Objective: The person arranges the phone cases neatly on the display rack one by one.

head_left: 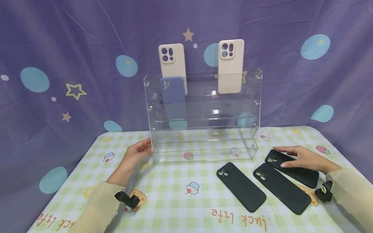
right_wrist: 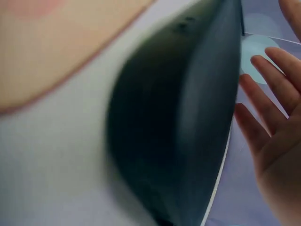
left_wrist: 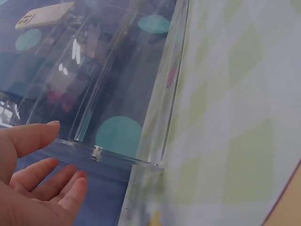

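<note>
A clear acrylic stepped rack [head_left: 204,111] stands at the back of the table. My left hand [head_left: 135,157] is at the rack's lower left side, fingers loosely bent and thumb apart, nothing in its grasp. My right hand [head_left: 306,158] hovers over the rightmost black phone case [head_left: 306,176], thumb and fingers spread to either side of it. In the right wrist view the fingers are nearly straight beside that dark case [right_wrist: 202,122]. Two more black phone cases, the middle one [head_left: 281,187] and the left one [head_left: 242,187], lie slanted on the tablecloth.
On the rack's top tier stand two white phone cases, left [head_left: 176,68] and right [head_left: 231,69]. A blue phone case [head_left: 175,92] stands one tier lower at the left. Behind the checked tablecloth [head_left: 172,181] hangs a purple patterned curtain [head_left: 87,58].
</note>
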### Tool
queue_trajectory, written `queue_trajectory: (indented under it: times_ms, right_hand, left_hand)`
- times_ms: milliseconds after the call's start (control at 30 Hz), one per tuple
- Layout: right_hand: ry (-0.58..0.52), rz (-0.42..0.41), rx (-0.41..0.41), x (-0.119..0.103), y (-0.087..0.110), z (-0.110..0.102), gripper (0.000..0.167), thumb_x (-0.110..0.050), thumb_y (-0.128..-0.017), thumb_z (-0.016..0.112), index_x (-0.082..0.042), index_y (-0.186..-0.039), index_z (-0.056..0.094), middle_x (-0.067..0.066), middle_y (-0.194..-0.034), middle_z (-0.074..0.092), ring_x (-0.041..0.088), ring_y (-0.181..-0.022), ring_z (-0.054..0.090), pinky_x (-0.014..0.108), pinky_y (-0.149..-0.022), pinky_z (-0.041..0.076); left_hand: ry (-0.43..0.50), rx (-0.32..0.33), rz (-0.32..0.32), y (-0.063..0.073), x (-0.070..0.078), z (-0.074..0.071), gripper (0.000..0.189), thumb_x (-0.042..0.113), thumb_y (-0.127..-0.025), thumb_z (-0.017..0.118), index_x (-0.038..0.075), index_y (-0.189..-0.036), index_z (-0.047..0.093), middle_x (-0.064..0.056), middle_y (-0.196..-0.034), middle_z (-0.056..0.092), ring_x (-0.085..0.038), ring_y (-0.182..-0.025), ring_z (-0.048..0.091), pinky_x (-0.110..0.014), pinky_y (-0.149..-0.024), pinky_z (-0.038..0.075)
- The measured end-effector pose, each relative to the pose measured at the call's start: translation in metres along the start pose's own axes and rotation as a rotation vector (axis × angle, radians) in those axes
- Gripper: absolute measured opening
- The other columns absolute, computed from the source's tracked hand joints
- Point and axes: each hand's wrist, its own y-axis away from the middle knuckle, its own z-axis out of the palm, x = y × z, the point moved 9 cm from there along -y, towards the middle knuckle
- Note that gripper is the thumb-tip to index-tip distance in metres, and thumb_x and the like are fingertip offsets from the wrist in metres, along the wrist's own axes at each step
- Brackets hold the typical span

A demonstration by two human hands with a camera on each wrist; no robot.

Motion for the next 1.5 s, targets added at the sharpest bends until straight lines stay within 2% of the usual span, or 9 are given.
queue_trajectory:
  times_ms: [67,300,533,700,833,967,1100,1233,1500]
  right_hand:
    - [-0.009,-0.019,-0.013,-0.001,-0.001,0.004,0.063,-0.019,-0.082,0.073,-0.001,-0.137,0.047,0.005,-0.137,0.052,-0.016,-0.116,0.037,0.004,-0.089,0.034]
    - [-0.034,-0.035,-0.056,0.001,-0.005,0.013,0.070,-0.020,-0.082,0.074,-0.003,-0.141,0.041,0.010,-0.142,0.046,-0.018,-0.119,0.032,0.004,-0.090,0.033]
    - [-0.025,-0.029,-0.088,0.006,-0.007,0.020,0.073,-0.022,-0.081,0.075,0.004,-0.139,0.040,0.025,-0.139,0.044,-0.021,-0.118,0.026,0.006,-0.089,0.034]
    - [0.035,-0.012,-0.071,0.008,-0.012,0.017,0.070,-0.025,-0.079,0.076,0.007,-0.134,0.046,0.028,-0.134,0.048,-0.020,-0.114,0.030,0.003,-0.086,0.033]
    - [0.059,0.004,-0.068,0.009,-0.015,0.014,0.070,-0.026,-0.078,0.076,0.005,-0.134,0.047,0.026,-0.133,0.050,-0.017,-0.112,0.035,0.005,-0.083,0.037]
    - [0.087,-0.070,-0.021,0.002,-0.016,0.010,0.070,-0.023,-0.076,0.078,0.004,-0.133,0.049,0.022,-0.131,0.053,-0.017,-0.112,0.037,0.005,-0.083,0.039]
    - [0.116,-0.160,0.050,-0.007,-0.016,0.006,0.070,-0.020,-0.073,0.081,0.000,-0.133,0.051,0.001,-0.133,0.053,-0.020,-0.115,0.034,0.005,-0.084,0.039]
    - [0.109,-0.154,0.096,-0.008,-0.017,0.001,0.065,-0.018,-0.072,0.081,-0.003,-0.130,0.054,-0.016,-0.129,0.051,-0.018,-0.112,0.038,0.006,-0.080,0.040]
    - [0.086,0.038,0.156,0.004,-0.017,-0.012,0.048,-0.013,-0.083,0.073,0.004,-0.124,0.058,0.023,-0.114,0.064,-0.010,-0.087,0.056,0.017,-0.062,0.049]
  left_hand:
    - [-0.002,-0.016,-0.005,0.000,-0.004,0.002,0.055,0.002,-0.090,0.060,-0.004,-0.140,0.038,-0.024,-0.141,0.042,-0.033,-0.128,0.042,-0.011,-0.087,0.046]
    - [-0.050,-0.068,0.026,0.002,-0.007,0.008,0.057,0.003,-0.090,0.061,-0.007,-0.140,0.036,-0.025,-0.142,0.040,-0.036,-0.130,0.039,-0.011,-0.087,0.045]
    - [-0.061,-0.070,0.087,0.004,-0.001,0.011,0.052,0.000,-0.090,0.060,-0.010,-0.137,0.040,-0.027,-0.138,0.043,-0.039,-0.128,0.042,-0.012,-0.086,0.046]
    - [-0.088,-0.038,0.083,0.004,0.001,0.008,0.049,0.000,-0.090,0.059,-0.009,-0.136,0.042,-0.025,-0.137,0.045,-0.037,-0.127,0.043,-0.011,-0.086,0.046]
    - [-0.108,-0.025,0.087,0.002,0.003,0.007,0.048,0.000,-0.090,0.059,-0.008,-0.135,0.044,-0.024,-0.137,0.046,-0.036,-0.127,0.044,-0.012,-0.087,0.046]
    - [-0.104,-0.032,0.094,0.001,0.005,0.008,0.048,-0.001,-0.090,0.059,-0.007,-0.135,0.044,-0.024,-0.137,0.046,-0.036,-0.127,0.044,-0.013,-0.088,0.046]
    - [-0.105,-0.045,0.093,0.001,0.006,0.008,0.049,0.000,-0.091,0.058,-0.007,-0.137,0.042,-0.025,-0.138,0.045,-0.037,-0.128,0.043,-0.015,-0.089,0.046]
    - [-0.109,-0.045,0.081,0.001,0.004,0.007,0.050,0.001,-0.091,0.058,-0.007,-0.138,0.041,-0.025,-0.139,0.044,-0.036,-0.128,0.042,-0.015,-0.089,0.047]
    - [-0.084,-0.027,0.071,-0.001,-0.003,0.005,0.049,-0.001,-0.091,0.058,-0.007,-0.137,0.042,-0.025,-0.137,0.046,-0.036,-0.125,0.045,-0.013,-0.086,0.047]
